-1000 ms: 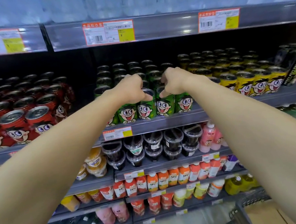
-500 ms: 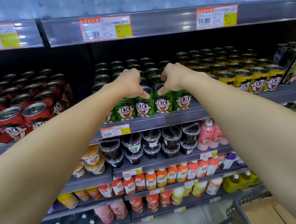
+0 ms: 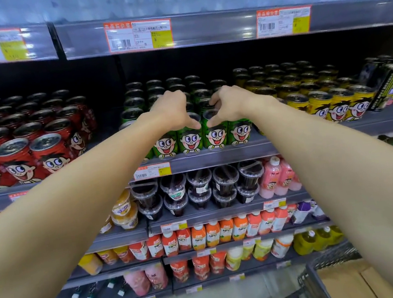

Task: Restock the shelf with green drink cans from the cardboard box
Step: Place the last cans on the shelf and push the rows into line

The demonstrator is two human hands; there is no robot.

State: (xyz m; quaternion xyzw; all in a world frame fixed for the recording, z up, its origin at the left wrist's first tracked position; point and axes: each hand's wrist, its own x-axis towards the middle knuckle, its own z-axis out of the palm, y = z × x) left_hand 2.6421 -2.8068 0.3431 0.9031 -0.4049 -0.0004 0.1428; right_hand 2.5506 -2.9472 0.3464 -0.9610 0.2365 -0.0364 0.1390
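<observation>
- The green drink cans stood upright in rows on the middle shelf, cartoon faces outward at the front edge; further rows ran back into shadow.
- The left hand rested over the tops of the front green cans, fingers curled down behind the front row, thumb pressed against the upper side of one can; whether the fingers closed round a can could not be told.
- The right hand mirrored it just beside, thumb tip on the neighbouring front can, fingers bent over the can tops; the grip itself was hidden; the two thumb tips lay near each other, apart.
- The cardboard box sat at lower right inside a wire cart; only part showed.
- Red cans filled the same level to the left; yellow cans to the right.
- Price tags hung on the shelf edge above.
- Dark lidded cups, pink bottles and orange bottles occupied the lower shelves.
</observation>
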